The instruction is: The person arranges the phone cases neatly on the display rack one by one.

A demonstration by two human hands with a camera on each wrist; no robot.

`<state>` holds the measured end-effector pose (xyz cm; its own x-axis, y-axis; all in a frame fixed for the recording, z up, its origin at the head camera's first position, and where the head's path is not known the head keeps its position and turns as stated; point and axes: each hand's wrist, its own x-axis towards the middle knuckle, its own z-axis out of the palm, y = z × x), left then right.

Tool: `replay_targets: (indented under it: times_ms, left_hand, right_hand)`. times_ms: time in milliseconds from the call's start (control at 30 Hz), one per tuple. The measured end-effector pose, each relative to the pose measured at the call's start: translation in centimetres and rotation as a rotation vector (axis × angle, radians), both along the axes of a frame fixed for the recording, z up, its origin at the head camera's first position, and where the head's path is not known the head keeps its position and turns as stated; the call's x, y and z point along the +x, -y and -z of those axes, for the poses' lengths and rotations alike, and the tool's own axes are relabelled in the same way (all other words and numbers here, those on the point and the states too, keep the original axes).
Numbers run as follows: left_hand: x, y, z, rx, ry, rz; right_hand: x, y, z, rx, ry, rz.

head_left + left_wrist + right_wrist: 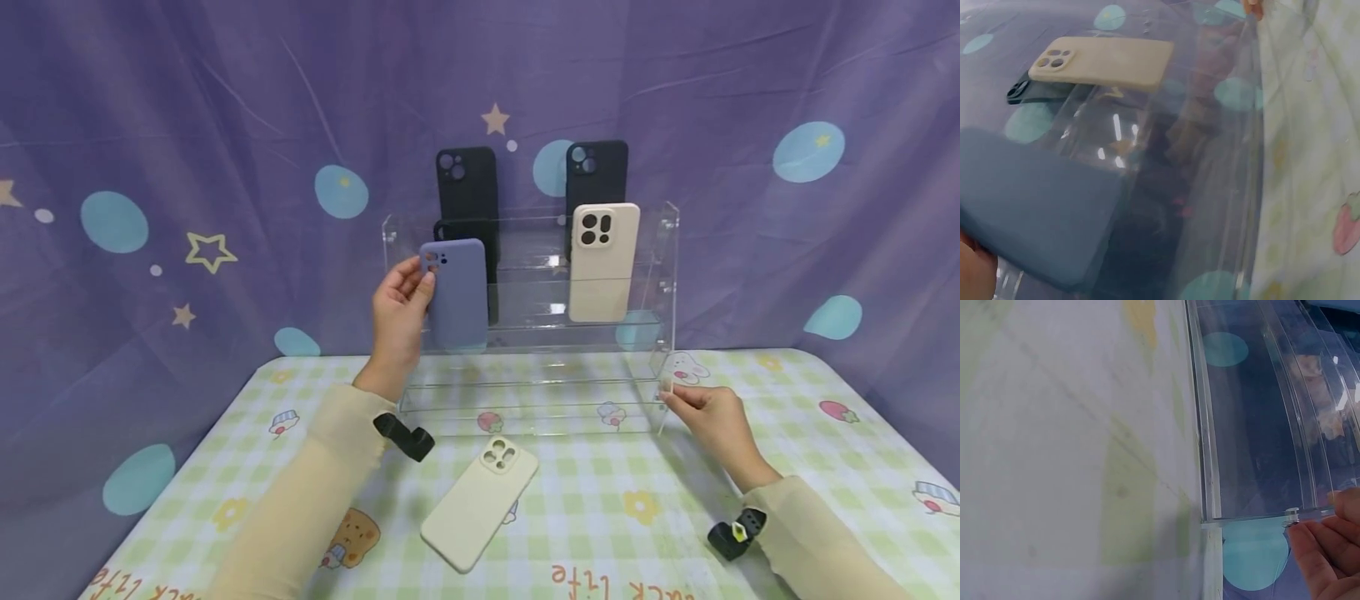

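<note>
My left hand (397,321) holds a lavender-blue phone case (461,300) by its left edge, thumb in front near the camera cutouts. The case stands upright at the left of a clear acrylic tiered display stand (668,287). In the left wrist view the same case (1035,206) fills the lower left, with a bit of the hand (974,272) under it. Low on the stand's right side, my right hand (712,421) pinches the edge of the side panel. The right wrist view shows those fingers (1313,553) at the panel edge beside a small clear fitting.
A cream phone case (480,504) lies on the checked tablecloth (585,483) before the stand. On the stand, a beige case (603,267) leans at right before a black case (611,171). Black cases (472,187) stand behind the blue one. A purple curtain (247,100) hangs behind.
</note>
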<state>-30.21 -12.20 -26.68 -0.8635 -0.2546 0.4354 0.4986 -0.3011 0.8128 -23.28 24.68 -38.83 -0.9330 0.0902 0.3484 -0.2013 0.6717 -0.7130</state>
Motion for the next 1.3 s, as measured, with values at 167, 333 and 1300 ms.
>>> replay_targets:
  times_ms: [167,333,1300]
  left_hand:
    - [0.0,-0.7,1.2,-0.047,0.036,-0.115]
    - [0.5,-1.1,1.9,-0.161,0.054,-0.284]
    - [0.8,-1.5,3.4,-0.272,0.131,-0.368]
  right_hand:
    - [0.0,-0.1,0.1,-0.005,-0.001,-0.001]
    - [0.0,0.0,0.0,-0.014,0.015,-0.006]
    - [0.1,0.0,-0.4,0.012,0.012,-0.013]
